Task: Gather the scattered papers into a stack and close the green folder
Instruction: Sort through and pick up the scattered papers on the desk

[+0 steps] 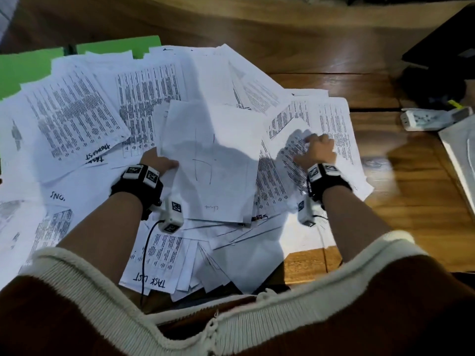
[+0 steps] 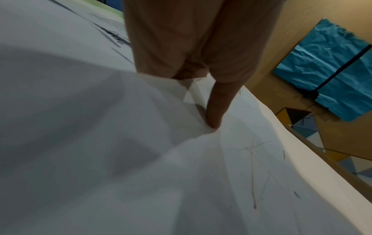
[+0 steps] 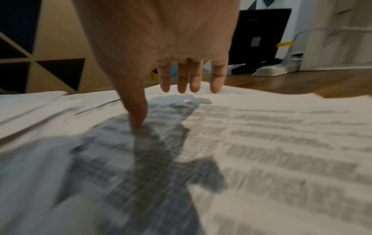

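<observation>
White printed papers (image 1: 144, 104) lie scattered in overlapping layers across the wooden desk. The green folder (image 1: 23, 70) lies open at the far left, mostly buried under sheets. My left hand (image 1: 159, 163) grips a lifted sheaf of mostly blank sheets (image 1: 210, 155) at its left edge. In the left wrist view the thumb (image 2: 215, 114) presses on top of it and the fingers are hidden beneath. My right hand (image 1: 318, 150) is over a printed sheet (image 1: 334, 124) at the right. Its fingers (image 3: 185, 79) are straight, and the thumb tip (image 3: 138, 120) touches the sheet.
A white power strip (image 1: 431, 118) lies on the desk (image 1: 385, 176) at the right, with a black monitor base (image 1: 442, 47) behind it. A silver flat device (image 1: 460, 150) sits at the right edge. Papers overhang the near desk edge toward my lap.
</observation>
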`<state>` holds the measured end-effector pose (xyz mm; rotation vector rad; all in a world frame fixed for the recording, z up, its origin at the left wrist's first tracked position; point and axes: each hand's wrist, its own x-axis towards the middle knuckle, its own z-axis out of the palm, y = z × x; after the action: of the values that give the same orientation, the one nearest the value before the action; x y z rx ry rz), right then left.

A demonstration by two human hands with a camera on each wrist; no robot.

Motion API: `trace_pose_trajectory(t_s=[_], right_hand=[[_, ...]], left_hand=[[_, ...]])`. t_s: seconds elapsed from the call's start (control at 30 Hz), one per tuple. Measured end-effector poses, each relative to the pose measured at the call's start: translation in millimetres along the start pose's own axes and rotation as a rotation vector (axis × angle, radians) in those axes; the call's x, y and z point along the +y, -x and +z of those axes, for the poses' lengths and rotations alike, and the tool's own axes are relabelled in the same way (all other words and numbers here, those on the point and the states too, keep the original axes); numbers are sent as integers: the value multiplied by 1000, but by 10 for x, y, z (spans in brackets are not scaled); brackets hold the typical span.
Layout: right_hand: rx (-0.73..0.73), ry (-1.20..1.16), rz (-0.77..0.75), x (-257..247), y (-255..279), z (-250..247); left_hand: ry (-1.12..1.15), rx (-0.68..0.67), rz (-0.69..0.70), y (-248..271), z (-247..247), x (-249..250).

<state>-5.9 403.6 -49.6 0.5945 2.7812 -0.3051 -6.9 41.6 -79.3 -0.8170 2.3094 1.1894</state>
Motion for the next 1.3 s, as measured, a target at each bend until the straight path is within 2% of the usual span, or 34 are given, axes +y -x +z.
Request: trace_pose_trajectory(t_s=[0.1, 0.2, 0.27, 0.4, 0.53, 0.67, 0.83, 1.03, 1.17, 1.3], right_hand=[[-124, 63, 117, 320, -178, -148], [-190, 99, 109, 589, -296, -156], [-212, -20, 88, 705, -325, -146], [-271, -146, 105, 723, -257, -178], [-376, -46, 93, 615, -157, -227], [-242, -34, 31, 437, -49, -464], [58, 185, -94, 23, 149, -864], [275, 340, -161, -415, 442, -1317], [458, 289, -230, -634, 709, -1648], [515, 129, -278, -826, 847, -1828]], left_hand=[[-30, 19, 7, 7, 9, 44], [-37, 30, -1, -2, -12, 12], [-22, 32, 0, 5, -18, -2], [19, 15, 2, 8, -41, -47], [72, 15, 43, 5, -63, -97], [98, 71, 140, 185, -81, -68], [43, 143, 140, 319, -185, -223], [46, 164, 140, 458, -289, -309], [43, 143, 149, 478, -324, -319], [62, 111, 78, 463, -308, -314]])
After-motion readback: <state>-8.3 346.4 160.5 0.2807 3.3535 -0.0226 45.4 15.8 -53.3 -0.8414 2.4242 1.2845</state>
